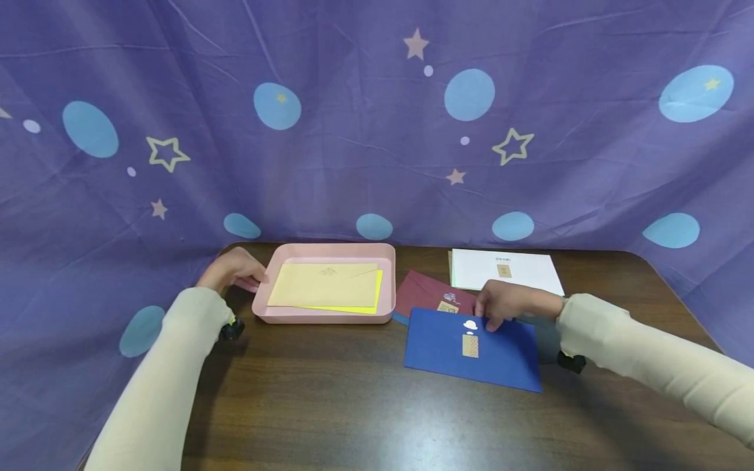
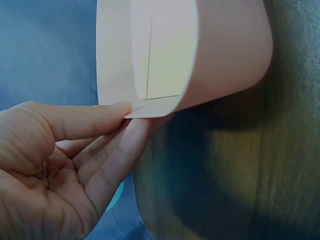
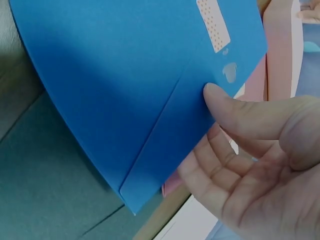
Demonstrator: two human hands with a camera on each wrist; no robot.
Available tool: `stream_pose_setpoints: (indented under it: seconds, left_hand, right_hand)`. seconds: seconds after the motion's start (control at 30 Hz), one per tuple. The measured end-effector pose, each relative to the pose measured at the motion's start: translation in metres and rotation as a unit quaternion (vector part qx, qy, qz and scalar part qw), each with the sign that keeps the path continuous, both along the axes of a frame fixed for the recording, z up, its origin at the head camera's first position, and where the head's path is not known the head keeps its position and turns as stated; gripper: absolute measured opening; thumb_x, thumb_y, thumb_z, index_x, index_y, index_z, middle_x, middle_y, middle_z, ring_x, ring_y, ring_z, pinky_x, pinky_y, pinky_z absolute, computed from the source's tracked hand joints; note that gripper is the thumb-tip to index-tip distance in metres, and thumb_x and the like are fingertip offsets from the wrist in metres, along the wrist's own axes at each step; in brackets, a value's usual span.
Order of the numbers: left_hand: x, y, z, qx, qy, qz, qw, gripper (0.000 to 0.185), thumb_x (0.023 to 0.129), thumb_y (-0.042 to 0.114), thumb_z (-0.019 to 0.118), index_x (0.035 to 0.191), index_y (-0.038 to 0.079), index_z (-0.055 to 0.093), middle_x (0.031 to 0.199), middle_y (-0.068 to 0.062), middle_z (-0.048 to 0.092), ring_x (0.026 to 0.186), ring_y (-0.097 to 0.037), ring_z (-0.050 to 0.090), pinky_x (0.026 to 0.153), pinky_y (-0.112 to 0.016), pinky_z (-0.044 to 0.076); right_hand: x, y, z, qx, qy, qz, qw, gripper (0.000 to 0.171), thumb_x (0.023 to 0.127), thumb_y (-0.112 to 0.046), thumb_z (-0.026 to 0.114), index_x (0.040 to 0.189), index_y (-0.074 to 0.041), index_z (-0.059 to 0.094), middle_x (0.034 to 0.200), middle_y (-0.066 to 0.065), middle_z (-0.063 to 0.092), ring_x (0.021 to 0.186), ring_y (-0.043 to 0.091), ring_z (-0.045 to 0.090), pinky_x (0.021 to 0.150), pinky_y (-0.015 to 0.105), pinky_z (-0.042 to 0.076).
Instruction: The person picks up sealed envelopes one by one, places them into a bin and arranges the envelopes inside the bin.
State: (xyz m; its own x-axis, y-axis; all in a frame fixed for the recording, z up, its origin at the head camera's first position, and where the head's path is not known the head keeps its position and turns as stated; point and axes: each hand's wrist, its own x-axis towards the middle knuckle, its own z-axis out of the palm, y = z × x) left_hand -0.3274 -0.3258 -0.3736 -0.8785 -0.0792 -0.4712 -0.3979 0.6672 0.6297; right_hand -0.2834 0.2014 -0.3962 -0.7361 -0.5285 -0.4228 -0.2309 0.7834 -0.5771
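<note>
My left hand (image 1: 254, 280) pinches the left rim of a pink tray (image 1: 330, 248); in the left wrist view the thumb lies on top of the tray's corner (image 2: 220, 55) and the fingers (image 2: 131, 150) underneath. A pale yellow envelope (image 1: 323, 285) lies in the tray over a bright yellow one (image 1: 379, 289). My right hand (image 1: 486, 316) pinches the far edge of a blue envelope (image 1: 471, 358) with a sticker. In the right wrist view the thumb (image 3: 220, 102) presses on top of that envelope (image 3: 125, 90) and the fingers sit below it.
A maroon envelope (image 1: 419, 293) lies between the tray and the blue envelope. White envelopes (image 1: 521, 271) sit at the back right. The dark wooden table (image 1: 353, 412) is ringed by a purple star-printed cloth (image 1: 377, 131).
</note>
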Motion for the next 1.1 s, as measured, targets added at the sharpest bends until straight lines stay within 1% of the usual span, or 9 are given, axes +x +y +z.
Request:
stream_pose_setpoints:
  seconds: [0.1,0.2,0.37,0.57,0.63,0.83,1.03,1.1]
  left_hand:
    - [0.0,0.0,0.0,-0.004,-0.001,0.003,1.0,0.03,0.085,-0.004,0.071,0.111,-0.018,0.063,0.071,-0.004,0.064,0.061,-0.01,0.066,0.065,-0.026,0.066]
    - [0.0,-0.001,0.0,-0.006,-0.003,0.004,1.0,0.031,0.086,-0.004,0.071,0.113,-0.018,0.063,0.071,-0.003,0.064,0.061,-0.01,0.066,0.065,-0.026,0.066]
    - [0.001,-0.003,0.0,-0.002,-0.001,0.002,1.0,0.031,0.086,-0.003,0.071,0.112,-0.017,0.062,0.07,-0.003,0.064,0.06,-0.009,0.066,0.065,-0.026,0.066]
    - [0.003,-0.004,0.0,-0.003,-0.007,-0.001,1.0,0.034,0.086,-0.003,0.07,0.116,-0.018,0.062,0.071,-0.002,0.063,0.061,-0.008,0.065,0.065,-0.025,0.066]
    - [0.003,-0.004,0.0,-0.003,-0.006,0.0,1.0,0.034,0.086,-0.003,0.07,0.115,-0.018,0.062,0.071,-0.002,0.063,0.06,-0.009,0.065,0.065,-0.026,0.066]
    - [0.001,-0.003,0.0,-0.001,-0.002,0.004,1.0,0.036,0.085,-0.003,0.071,0.117,-0.018,0.062,0.07,-0.002,0.063,0.06,-0.009,0.066,0.066,-0.027,0.066]
    - [-0.001,-0.002,-0.002,-0.001,-0.001,0.005,1.0,0.034,0.085,-0.004,0.071,0.115,-0.017,0.062,0.072,-0.004,0.064,0.061,-0.01,0.066,0.066,-0.026,0.066]
    - [-0.001,-0.003,-0.002,-0.002,0.0,0.006,1.0,0.034,0.085,-0.004,0.071,0.115,-0.017,0.062,0.072,-0.004,0.064,0.061,-0.01,0.066,0.066,-0.026,0.066]
  right_hand:
    - [-0.002,0.002,0.003,-0.008,-0.009,0.004,1.0,0.014,0.079,0.01,0.074,0.087,0.0,0.072,0.069,-0.002,0.058,0.059,0.011,0.049,0.05,0.02,0.042]
    - [-0.004,0.005,0.006,-0.016,-0.021,0.004,1.0,0.013,0.08,0.01,0.073,0.089,0.0,0.074,0.075,0.003,0.066,0.062,0.012,0.054,0.053,0.023,0.049]
    - [-0.008,0.006,0.012,-0.012,-0.038,-0.006,0.999,0.01,0.082,0.006,0.074,0.09,0.0,0.076,0.082,0.007,0.072,0.068,0.015,0.061,0.058,0.029,0.058]
    - [-0.013,0.006,0.012,-0.005,-0.068,-0.04,0.997,0.008,0.085,0.004,0.075,0.089,-0.002,0.078,0.089,0.007,0.074,0.07,0.018,0.063,0.061,0.029,0.059]
    - [-0.015,0.006,0.013,0.0,-0.067,-0.044,0.997,0.008,0.084,0.004,0.075,0.088,-0.003,0.078,0.089,0.006,0.074,0.07,0.018,0.063,0.061,0.03,0.059]
    - [-0.022,0.008,0.021,0.016,-0.043,-0.017,0.999,0.009,0.084,0.002,0.076,0.09,-0.003,0.079,0.08,0.004,0.073,0.069,0.015,0.066,0.066,0.033,0.066]
    - [-0.029,0.009,0.031,0.016,-0.029,-0.001,0.999,0.011,0.085,0.005,0.074,0.092,-0.002,0.079,0.085,0.006,0.075,0.073,0.014,0.067,0.066,0.034,0.066]
    - [-0.03,0.009,0.035,0.016,-0.026,-0.005,1.0,0.012,0.085,0.005,0.074,0.092,-0.002,0.079,0.087,0.006,0.076,0.074,0.014,0.067,0.067,0.034,0.066]
